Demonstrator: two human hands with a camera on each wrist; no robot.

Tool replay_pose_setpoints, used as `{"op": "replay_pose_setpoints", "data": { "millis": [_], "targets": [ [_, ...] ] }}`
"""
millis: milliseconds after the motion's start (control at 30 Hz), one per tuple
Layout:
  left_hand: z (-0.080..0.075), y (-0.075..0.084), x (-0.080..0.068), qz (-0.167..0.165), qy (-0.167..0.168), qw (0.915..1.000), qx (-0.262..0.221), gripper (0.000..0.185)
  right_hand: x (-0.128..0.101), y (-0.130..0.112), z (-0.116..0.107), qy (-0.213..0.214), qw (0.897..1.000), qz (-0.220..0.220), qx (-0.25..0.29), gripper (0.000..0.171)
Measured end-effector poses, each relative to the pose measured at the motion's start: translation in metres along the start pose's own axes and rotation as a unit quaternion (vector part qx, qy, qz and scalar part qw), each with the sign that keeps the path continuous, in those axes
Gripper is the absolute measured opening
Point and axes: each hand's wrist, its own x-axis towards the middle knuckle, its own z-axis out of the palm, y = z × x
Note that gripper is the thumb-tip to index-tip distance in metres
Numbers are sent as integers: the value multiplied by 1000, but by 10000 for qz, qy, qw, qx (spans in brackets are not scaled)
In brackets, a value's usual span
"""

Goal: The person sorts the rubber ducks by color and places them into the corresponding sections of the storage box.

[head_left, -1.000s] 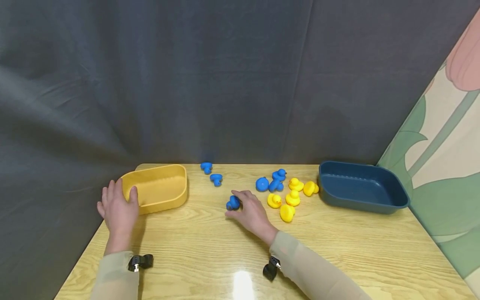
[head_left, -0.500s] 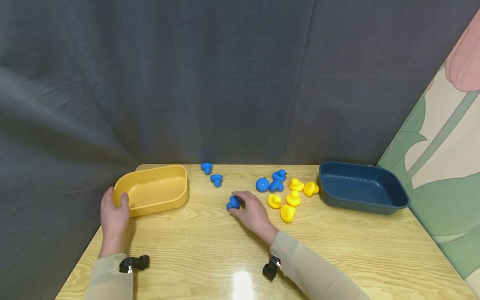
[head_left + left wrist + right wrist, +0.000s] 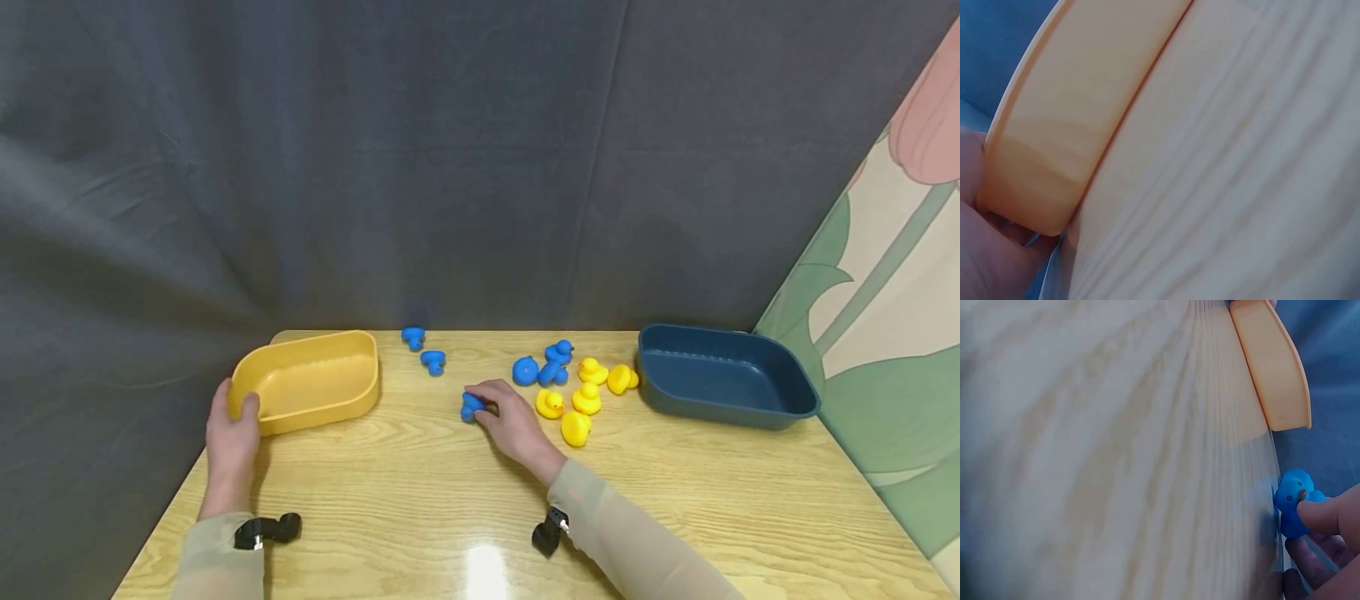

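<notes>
My left hand (image 3: 234, 435) grips the near-left corner of the yellow tub (image 3: 309, 379), thumb over its rim; the left wrist view shows the tub's wall (image 3: 1066, 119) against my palm (image 3: 985, 262). My right hand (image 3: 510, 417) pinches a blue rubber duck (image 3: 472, 406) on the wooden table (image 3: 420, 492); the right wrist view shows a fingertip (image 3: 1322, 512) on that duck (image 3: 1294, 501). Two more blue ducks (image 3: 423, 350) lie behind it. To the right are a group of blue ducks (image 3: 543, 364) and several yellow ducks (image 3: 585, 392).
A dark blue tub (image 3: 723, 375) stands at the right rear of the table. A dark curtain hangs right behind the table, and a patterned wall closes the right side. Small black devices sit at both wrists.
My left hand slid to the tub's near-left corner and gripped it; the tub shifted slightly. My right hand closed its fingers on the blue duck, which moved a little to the right.
</notes>
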Motion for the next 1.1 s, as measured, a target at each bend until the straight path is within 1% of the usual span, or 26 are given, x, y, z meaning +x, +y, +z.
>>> {"op": "replay_pose_setpoints", "data": {
  "millis": [200,333,433,567,667,800,1100],
  "targets": [
    [5,-1,-1,56,16,10000,-67,72,-1,-1,-5,52,9999,-33,-86,39],
    [7,-3,-1,51,45,9998,-168,71,-2,-3,-4,-10,10000,-24,-68,39],
    [7,-4,-2,48,55,9997,-216,71,-1,-4,-2,-94,9999,-71,-106,46],
    [9,-4,-3,99,60,9997,-225,72,1,-5,0,-169,9991,-209,-327,53],
    [11,-4,-3,133,51,9996,-243,72,2,-5,1,-159,9983,-272,-492,50],
    [14,-6,-4,137,23,9995,-285,72,3,-4,1,-48,9977,-248,-629,45],
    [19,-11,-2,199,67,9987,-472,70,3,-3,1,91,9976,-158,-673,45]
  ]
}}
